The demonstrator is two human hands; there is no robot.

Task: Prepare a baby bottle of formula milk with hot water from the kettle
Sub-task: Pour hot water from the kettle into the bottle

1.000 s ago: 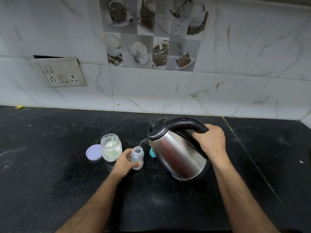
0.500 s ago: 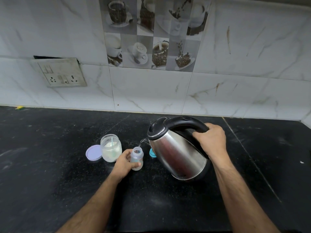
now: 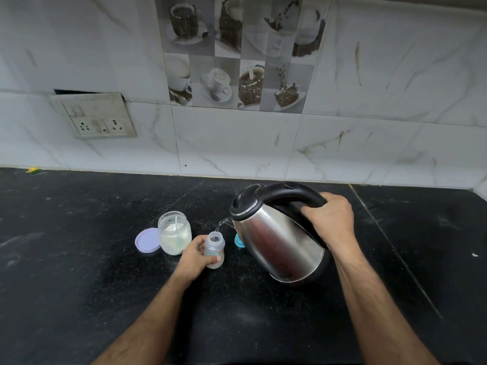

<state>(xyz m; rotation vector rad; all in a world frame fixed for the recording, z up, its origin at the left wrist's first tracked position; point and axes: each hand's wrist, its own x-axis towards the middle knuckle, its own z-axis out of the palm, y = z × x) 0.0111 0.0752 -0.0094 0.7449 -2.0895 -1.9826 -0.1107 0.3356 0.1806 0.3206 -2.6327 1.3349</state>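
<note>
Mid-pour: right hand [image 3: 329,222] wrapped round the kettle [image 3: 276,241] handle, thin stream dropping into the baby bottle [image 3: 214,248] at frame centre on the counter [image 3: 79,259]. Left hand [image 3: 195,256] holds the bottle steady. I'd keep the tilt gentle and the spout close.

No text, brand, number or sign can be read anywhere in this view. The baby bottle [image 3: 215,249] carries a small reddish printed mark on its side, too blurred to make out. The steel kettle [image 3: 279,241] has a tiny dark mark near its base, also illegible. The picture tiles [image 3: 237,54] on the wall show coffee cups and beans, with no lettering visible.
</note>
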